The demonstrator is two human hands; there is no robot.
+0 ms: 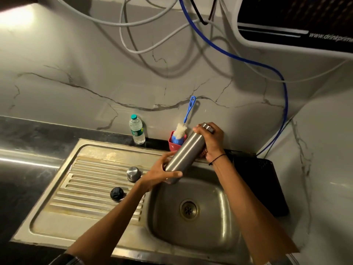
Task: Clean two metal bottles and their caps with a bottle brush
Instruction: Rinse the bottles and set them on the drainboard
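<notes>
While tilted over the basin: metal bottle [182, 153], base low, neck high, likely for uncapping above the sink [107, 232].
Left hand [162, 174]: fingers curled round the bottle's lower end, steadying.
Right hand [209, 139]: fingers clamped on the cap end, probably twisting.
Drainboard: steel cap [133, 173] and black cap [116, 193], set aside.
Bottle brush [183, 124]: upright in red holder [172, 144], untouched.
Hidden: second bottle not seen; cap under the fingers mostly covered.
</notes>
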